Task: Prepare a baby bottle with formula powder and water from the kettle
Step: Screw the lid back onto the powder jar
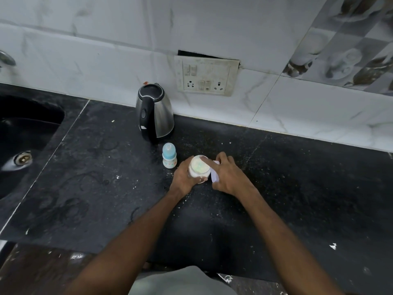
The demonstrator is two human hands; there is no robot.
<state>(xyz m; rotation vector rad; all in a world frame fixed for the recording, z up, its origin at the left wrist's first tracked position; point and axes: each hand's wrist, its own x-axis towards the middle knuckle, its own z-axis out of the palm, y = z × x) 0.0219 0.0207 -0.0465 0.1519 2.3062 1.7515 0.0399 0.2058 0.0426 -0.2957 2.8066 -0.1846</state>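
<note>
A small white jar of formula powder [198,167] stands on the black counter [297,188], and my left hand [184,177] is wrapped around its left side. My right hand [227,174] rests against the jar's right side, one finger lying across its open top, with a white lid or scoop [215,176] held under the palm. A small baby bottle [169,155] with a blue teat cap stands upright just left of the jar. The steel kettle [154,112] with a black handle and lid stands behind them near the wall.
A black sink [25,133] with a metal drain lies at the left. On the tiled wall behind the kettle is a socket and switch plate [205,76]. White powder specks dot the counter around the jar. The counter's front edge runs along the bottom.
</note>
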